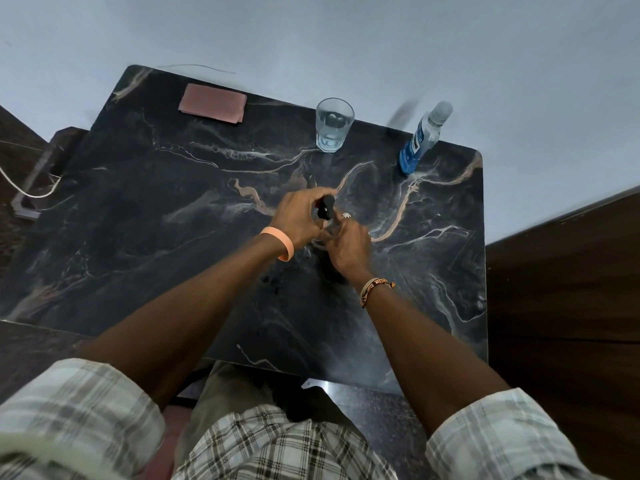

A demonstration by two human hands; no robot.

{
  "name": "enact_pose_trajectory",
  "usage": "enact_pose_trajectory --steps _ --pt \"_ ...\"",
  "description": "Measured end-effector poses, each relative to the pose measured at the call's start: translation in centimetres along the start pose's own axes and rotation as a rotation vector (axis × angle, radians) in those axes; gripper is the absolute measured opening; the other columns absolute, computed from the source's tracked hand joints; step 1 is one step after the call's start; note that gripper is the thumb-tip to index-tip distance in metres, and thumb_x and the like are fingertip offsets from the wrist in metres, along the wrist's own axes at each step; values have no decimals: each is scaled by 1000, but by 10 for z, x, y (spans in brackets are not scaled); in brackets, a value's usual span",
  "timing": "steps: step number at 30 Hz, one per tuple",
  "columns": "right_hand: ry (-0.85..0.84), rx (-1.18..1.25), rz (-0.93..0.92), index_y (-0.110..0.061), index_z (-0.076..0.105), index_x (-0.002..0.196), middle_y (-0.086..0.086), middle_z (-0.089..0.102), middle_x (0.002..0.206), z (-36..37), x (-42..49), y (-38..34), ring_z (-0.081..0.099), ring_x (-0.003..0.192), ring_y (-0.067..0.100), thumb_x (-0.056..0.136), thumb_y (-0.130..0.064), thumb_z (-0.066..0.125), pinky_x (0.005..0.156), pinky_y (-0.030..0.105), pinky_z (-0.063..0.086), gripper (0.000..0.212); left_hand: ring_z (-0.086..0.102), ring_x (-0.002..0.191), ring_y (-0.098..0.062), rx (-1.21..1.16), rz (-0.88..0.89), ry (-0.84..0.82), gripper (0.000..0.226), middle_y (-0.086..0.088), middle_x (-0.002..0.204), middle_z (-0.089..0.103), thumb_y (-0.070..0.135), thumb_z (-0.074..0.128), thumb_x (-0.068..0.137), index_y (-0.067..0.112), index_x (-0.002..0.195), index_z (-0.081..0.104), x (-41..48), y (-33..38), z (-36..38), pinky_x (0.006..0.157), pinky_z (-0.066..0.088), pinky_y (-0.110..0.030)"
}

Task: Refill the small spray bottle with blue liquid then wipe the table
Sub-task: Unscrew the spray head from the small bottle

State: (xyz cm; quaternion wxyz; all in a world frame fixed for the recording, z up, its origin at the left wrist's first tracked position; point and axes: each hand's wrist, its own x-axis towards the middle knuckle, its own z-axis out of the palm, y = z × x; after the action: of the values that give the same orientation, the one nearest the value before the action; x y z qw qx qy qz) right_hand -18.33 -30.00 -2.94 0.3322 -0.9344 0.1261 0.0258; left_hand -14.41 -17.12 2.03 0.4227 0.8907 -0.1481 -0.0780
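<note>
At the middle of the dark marble table [138, 209] my two hands meet around the small spray bottle. My left hand [299, 216] grips its black spray head [326, 208] from the left. My right hand [346, 245] curls round the clear bottle body [323, 235], most of which is hidden by my fingers. The plastic bottle of blue liquid [420, 140] stands capped at the table's far right edge. A folded pink cloth [213, 102] lies flat at the far left corner.
A clear drinking glass [333, 126] holding some water stands at the far edge, between cloth and blue bottle. A pale wall rises behind the table. Dark wooden furniture [568, 306] flanks the right side, and a white cable [24, 188] hangs off the left.
</note>
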Motion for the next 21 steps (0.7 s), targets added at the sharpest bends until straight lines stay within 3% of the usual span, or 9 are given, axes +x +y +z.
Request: enact_pose_trajectory --steps 2,7,10,13,15,18,21 --pt "-7 -9 21 -13 68 101 3 68 78 0 1 0 64 73 22 86 -35 74 63 37 52 27 63 96 -17 42 22 6 36 1 99 71 4 81 65 18 96 70 1 2 0 88 51 -39" --pt "-6 -12 -4 -9 65 95 9 68 79 -2 0 1 64 74 28 89 -38 67 62 39 52 29 58 112 -16 4 10 11 66 0 118 64 11 85 63 18 125 61 2 0 0 102 44 -31" --pt "-22 -21 -6 -14 66 102 4 69 78 -4 1 0 64 74 23 85 -37 74 64 38 53 29 63 105 -16 30 3 4 58 1 112 69 10 85 66 18 119 64 4 1 0 96 48 -32" --pt "-7 -9 -44 -15 65 106 6 69 79 -3 0 1 65 74 27 85 -27 72 64 40 54 25 57 111 -15 49 -2 -12 74 -1 121 63 19 89 61 18 128 56 6 1 -1 99 44 -28" --pt "0 -5 -47 -13 65 103 5 66 73 -2 0 2 64 69 26 85 -24 71 63 42 55 21 56 113 -12 8 -1 -32 80 0 124 62 12 86 62 18 134 53 5 0 -2 100 43 -25" --pt "-15 -13 -54 -18 63 110 -9 59 67 -1 2 2 62 67 19 85 -30 76 62 37 53 31 63 107 -16 23 20 -24 62 0 116 69 1 80 66 17 123 62 4 -2 -2 97 49 -34" --pt "-8 -12 -61 -17 64 116 -2 64 73 0 3 4 64 72 23 85 -31 74 64 37 52 35 60 110 -18 65 2 -18 70 -2 121 65 15 87 64 17 128 58 5 -2 -1 98 47 -36"
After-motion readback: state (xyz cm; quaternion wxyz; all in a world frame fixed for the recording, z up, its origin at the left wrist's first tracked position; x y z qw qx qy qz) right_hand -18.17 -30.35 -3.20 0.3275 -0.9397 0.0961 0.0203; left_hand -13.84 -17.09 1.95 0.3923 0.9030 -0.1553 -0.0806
